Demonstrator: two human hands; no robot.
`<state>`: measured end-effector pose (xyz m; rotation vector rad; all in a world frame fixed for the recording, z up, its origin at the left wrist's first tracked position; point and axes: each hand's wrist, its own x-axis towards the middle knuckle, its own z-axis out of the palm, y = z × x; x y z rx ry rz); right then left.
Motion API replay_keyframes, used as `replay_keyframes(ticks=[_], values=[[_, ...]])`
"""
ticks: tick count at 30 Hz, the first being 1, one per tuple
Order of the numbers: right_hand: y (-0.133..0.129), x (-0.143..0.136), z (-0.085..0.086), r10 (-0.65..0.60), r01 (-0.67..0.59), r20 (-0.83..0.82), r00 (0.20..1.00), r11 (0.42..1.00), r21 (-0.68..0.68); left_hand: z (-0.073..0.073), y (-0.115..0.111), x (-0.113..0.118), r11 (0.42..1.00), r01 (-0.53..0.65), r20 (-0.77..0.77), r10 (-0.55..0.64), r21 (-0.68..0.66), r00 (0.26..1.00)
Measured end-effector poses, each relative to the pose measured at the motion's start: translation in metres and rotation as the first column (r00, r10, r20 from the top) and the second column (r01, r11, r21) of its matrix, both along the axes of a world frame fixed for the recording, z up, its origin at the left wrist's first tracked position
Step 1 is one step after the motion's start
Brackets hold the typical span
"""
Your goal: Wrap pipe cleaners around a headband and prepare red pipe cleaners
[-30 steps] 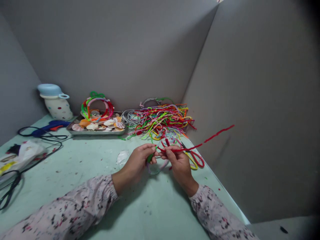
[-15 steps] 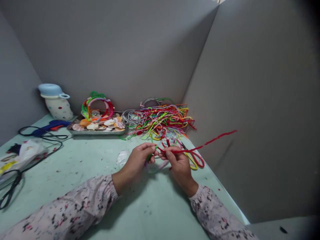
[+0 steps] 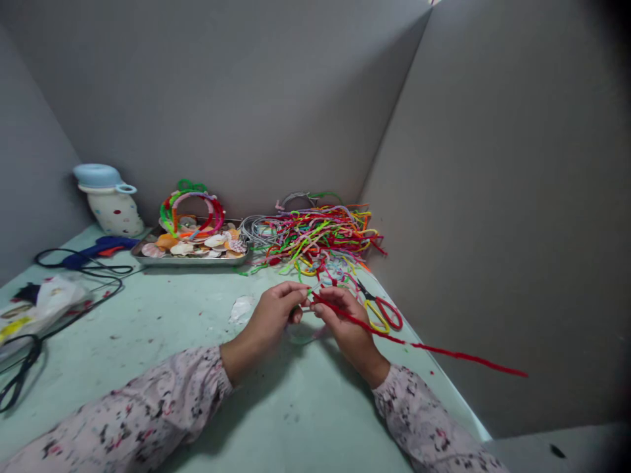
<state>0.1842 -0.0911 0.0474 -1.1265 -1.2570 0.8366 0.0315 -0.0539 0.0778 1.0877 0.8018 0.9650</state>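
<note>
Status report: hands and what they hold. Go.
Left hand and right hand both pinch long red fuzzy pipe cleaner. Red-and-yellow-handled scissors beside right hand.

Red pipe cleaner [image 3: 444, 351], floral sleeves [image 3: 148, 414], maybe mint table [image 3: 148, 328]

Both hands meet mid-table: left hand [image 3: 273, 315] at nine o'clock of right hand [image 3: 345, 325], touching at the fingertips. The long red pipe cleaner [image 3: 428, 348] runs from between them out toward four o'clock. Red-and-yellow-handled scissors [image 3: 379, 312] lie just beside the right hand at two o'clock. At twelve, the multicoloured pipe-cleaner heap [image 3: 320, 236]; at ten, the flat metal tray of seashells [image 3: 192, 253].
</note>
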Motion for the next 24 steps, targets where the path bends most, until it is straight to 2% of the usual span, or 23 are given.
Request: replay_keyframes(ticks=[7,13,24], values=[[0.0004,-0.0014,0.0026,-0.034,0.034,0.056,0.998,0.999,0.001,-0.0001,-0.0013,-0.0001,1.0,0.01,-0.021,-0.009,0.015,1.0],[-0.0001,-0.0039,0.0054,-0.019,0.018,-0.008,1.0,0.998,-0.064,0.0001,-0.0022,0.0005,1.0,0.002,-0.022,-0.001,0.026,1.0],[-0.0015,-0.0025,0.0062,0.019,-0.018,0.005,1.0,0.996,-0.093,0.0078,-0.0042,0.0016,0.997,-0.042,-0.143,0.051,0.063,0.988]])
